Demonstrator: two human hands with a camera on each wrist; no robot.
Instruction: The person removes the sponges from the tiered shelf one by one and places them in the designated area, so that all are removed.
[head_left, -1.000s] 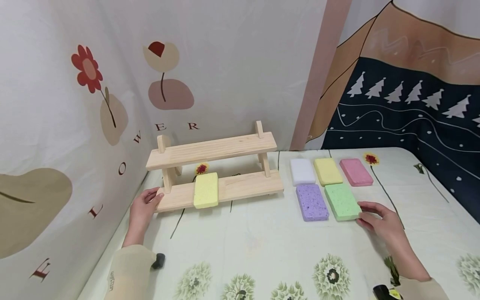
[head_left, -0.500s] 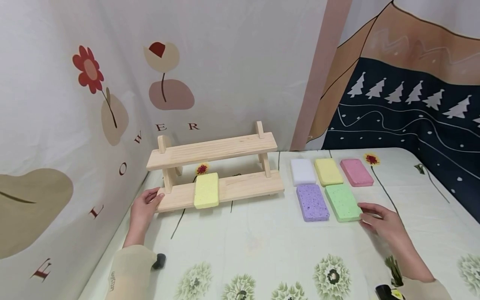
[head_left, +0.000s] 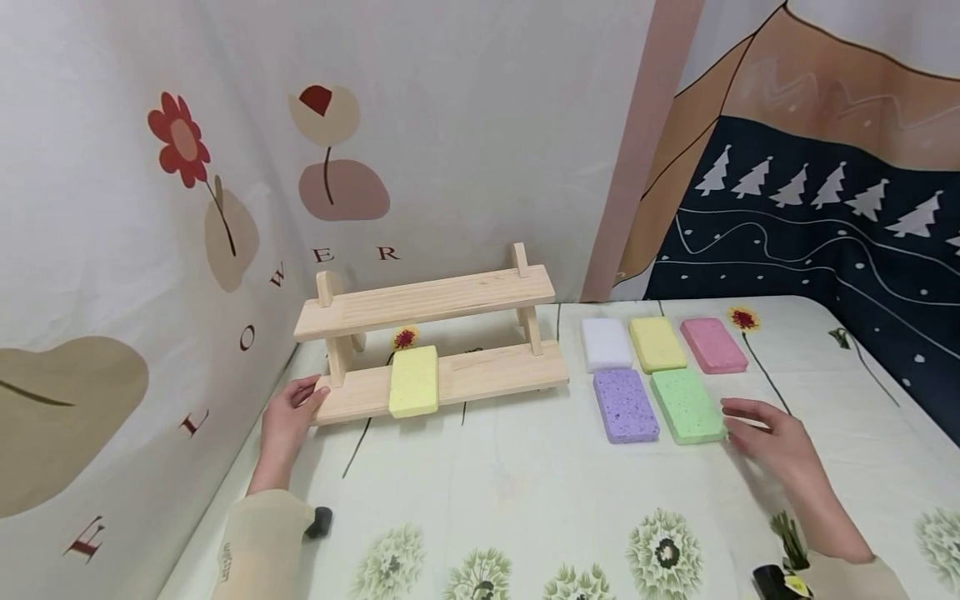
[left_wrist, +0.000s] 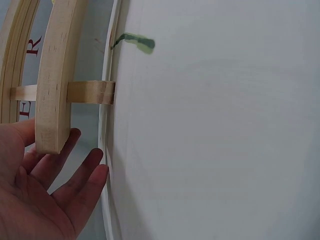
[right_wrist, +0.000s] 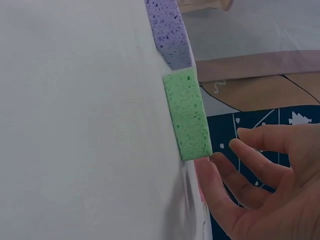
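My left hand pinches the left end of the lower board of a two-tier wooden shelf, thumb on top. In the left wrist view, the board's end sits between thumb and index finger; the other fingers extend loosely below. A pale yellow sponge lies across the lower board and overhangs its front edge. At right, my right hand is beside the near right corner of a green sponge, fingers loosely bent and holding nothing. The right wrist view shows the fingertips close to the green sponge's end.
Left of the green sponge lies a purple sponge. Behind them, a white sponge, a yellow sponge and a pink sponge form a row. Printed cloth walls stand close behind and left of the shelf.
My right hand has drawn slightly right, its fingertips coming off the green sponge's corner. The left hand, shelf and sponges stay in place.
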